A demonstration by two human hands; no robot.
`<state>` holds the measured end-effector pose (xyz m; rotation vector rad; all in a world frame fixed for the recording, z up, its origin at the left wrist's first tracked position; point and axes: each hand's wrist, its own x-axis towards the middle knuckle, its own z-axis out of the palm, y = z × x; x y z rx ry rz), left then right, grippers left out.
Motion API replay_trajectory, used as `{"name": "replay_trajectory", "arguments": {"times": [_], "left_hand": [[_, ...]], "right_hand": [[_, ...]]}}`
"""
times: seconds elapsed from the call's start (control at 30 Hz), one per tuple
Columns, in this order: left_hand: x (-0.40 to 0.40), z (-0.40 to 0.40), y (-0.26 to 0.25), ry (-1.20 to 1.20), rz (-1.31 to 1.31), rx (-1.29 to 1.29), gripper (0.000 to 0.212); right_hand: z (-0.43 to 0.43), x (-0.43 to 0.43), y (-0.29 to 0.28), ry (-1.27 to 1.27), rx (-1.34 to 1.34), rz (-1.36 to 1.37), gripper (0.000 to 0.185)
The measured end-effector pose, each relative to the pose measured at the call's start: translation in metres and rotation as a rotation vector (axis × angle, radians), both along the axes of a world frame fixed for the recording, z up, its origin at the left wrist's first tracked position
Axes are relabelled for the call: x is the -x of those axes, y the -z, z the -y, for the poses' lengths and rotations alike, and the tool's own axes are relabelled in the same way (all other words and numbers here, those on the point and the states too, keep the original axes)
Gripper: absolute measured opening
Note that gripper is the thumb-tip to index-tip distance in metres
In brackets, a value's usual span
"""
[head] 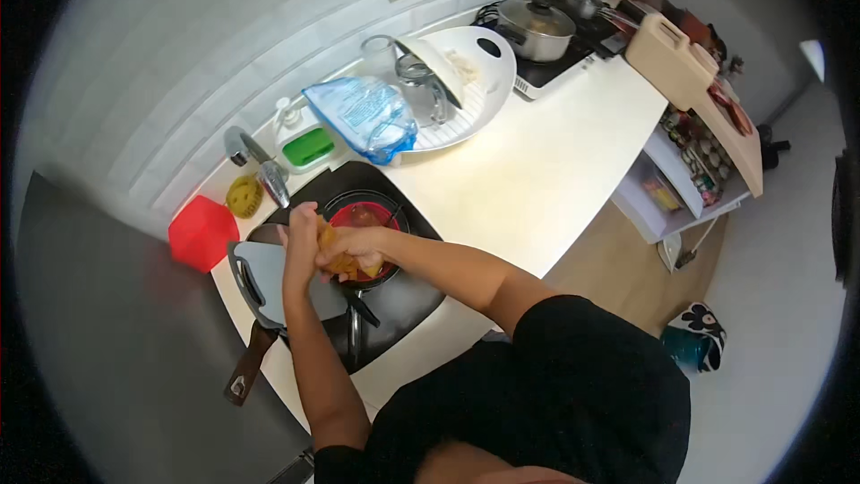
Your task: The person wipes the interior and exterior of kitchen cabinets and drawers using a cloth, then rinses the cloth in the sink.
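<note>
Over the dark sink [410,306], my left hand [302,242] and my right hand [356,249] come together around a yellow-orange sponge or cloth [346,265], whose exact kind I cannot tell. Both hands grip it, and its folds stick out between the fingers. Just beyond and partly beneath them sits a red bowl [356,213] inside a round black pan. Left of my hands lies a grey cutting board [263,275], with a brown pan handle [250,366] jutting out below it. The chrome faucet [272,178] reaches over the sink's far left edge.
A red hexagonal lid or dish [203,234], a yellow round scrubber [244,196] and a green sponge in a soap holder [308,148] line the wall side. Behind the counter's edge stand a white drying tray [463,131] with glassware, a blue plastic bag [366,114] and a lidded pot [537,30] on a cooktop.
</note>
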<state>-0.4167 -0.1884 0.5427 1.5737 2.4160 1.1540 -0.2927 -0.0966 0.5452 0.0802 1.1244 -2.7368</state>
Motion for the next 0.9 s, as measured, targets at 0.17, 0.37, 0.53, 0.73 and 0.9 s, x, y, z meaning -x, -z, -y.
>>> {"name": "replay_trajectory", "arguments": {"times": [0.17,0.37,0.53,0.73,0.9], "left_hand": [[-0.049,-0.002,-0.047,0.473,0.822,0.017,0.071],[-0.043,0.01,-0.001,0.301,0.82,-0.043,0.033],[-0.033,0.019,0.021,-0.197,0.75,-0.14,0.028],[-0.061,-0.004,0.033,-0.201,0.681,-0.202,0.046],[-0.033,0.009,0.052,-0.328,0.72,-0.225,0.048]], "right_hand": [[-0.003,-0.003,0.028,-0.231,-0.398,0.236,0.015],[0.029,-0.016,0.018,-0.058,-0.43,0.278,0.014],[0.055,-0.001,0.032,0.145,-0.782,0.16,0.018],[0.046,0.009,0.105,0.329,-1.408,-0.017,0.027],[0.062,0.006,0.069,0.2,-1.407,0.213,0.027]]}}
